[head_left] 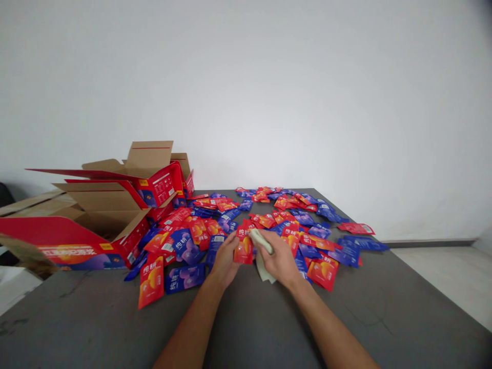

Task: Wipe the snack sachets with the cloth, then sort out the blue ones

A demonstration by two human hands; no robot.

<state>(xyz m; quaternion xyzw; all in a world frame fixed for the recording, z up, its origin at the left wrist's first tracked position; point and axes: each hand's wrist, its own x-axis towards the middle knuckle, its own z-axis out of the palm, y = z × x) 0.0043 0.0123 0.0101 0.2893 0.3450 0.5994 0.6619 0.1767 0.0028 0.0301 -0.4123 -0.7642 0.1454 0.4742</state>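
Note:
My left hand [226,260] grips a red pouch [243,248] with orange fruit printed on it, held upright just above the table. Bunched in my right hand [280,258] is a pale green cloth [265,267], its upper fold close against the right side of the pouch and its loose end hanging below. Whether the cloth touches the pouch, I cannot tell. Around both hands lie loose pouches: a blue one [186,278] and a red one [151,282] at the left, and another red pouch [323,270] to the right.
Open red cartons with brown flaps stand at the left, a near carton [132,241] and a farther carton [161,185]. Several red and blue pouches [303,218] spread over the dark table [246,328] toward the back. Behind rises a white wall [269,92].

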